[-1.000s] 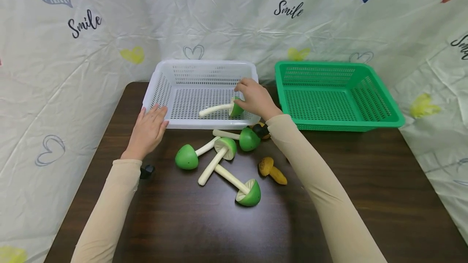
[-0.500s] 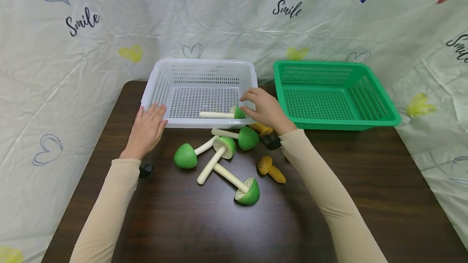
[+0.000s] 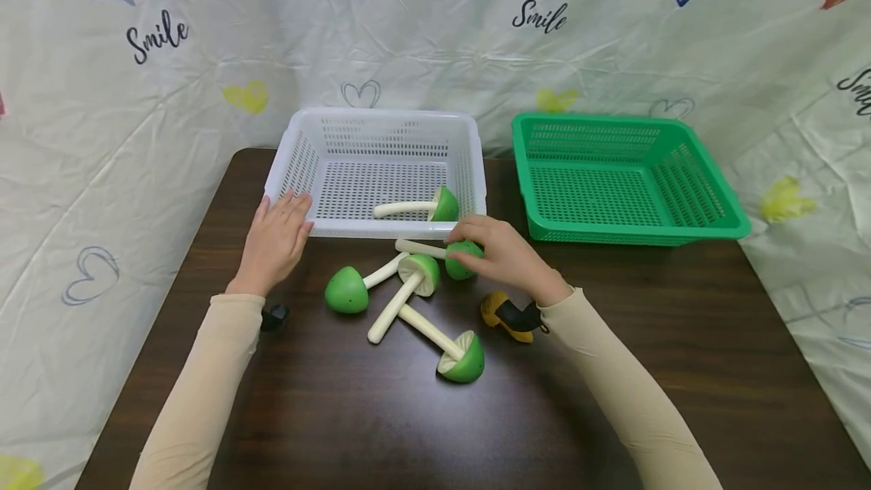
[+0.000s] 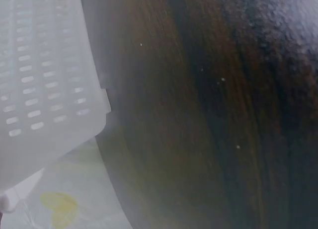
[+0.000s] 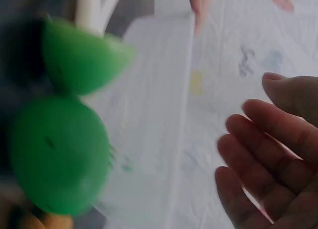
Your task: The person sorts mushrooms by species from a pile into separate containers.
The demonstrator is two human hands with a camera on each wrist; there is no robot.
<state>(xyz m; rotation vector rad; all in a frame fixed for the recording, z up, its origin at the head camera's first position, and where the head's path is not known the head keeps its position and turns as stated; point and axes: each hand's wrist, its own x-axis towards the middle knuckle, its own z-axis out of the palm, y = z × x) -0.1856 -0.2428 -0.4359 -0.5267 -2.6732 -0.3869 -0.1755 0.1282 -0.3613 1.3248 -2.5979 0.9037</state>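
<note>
My left hand (image 3: 275, 244) rests with straight fingers on the front left corner of the white basket (image 3: 354, 228). Inside that basket, near its front right corner, lies a toy mushroom (image 3: 445, 205) with a green cap and pale stem. My right hand (image 3: 503, 254) hovers over another green-capped mushroom (image 3: 460, 269) just in front of the basket. In the right wrist view its fingers are spread loosely with nothing between them, apart from the round green cap (image 5: 59, 157). Several more green mushrooms (image 3: 347, 291) lie crossed on the table.
A green basket (image 3: 640, 231) stands at the back right. A yellow-brown mushroom (image 3: 493, 307) lies partly behind the right wrist's black camera (image 3: 520, 316). The dark table (image 3: 327, 414) meets a white cloth with printed hearts (image 3: 422, 36) behind.
My right hand has let go of the green mushroom in the white basket, and has moved back toward me over the basket's front rim. The left hand has stayed put.
</note>
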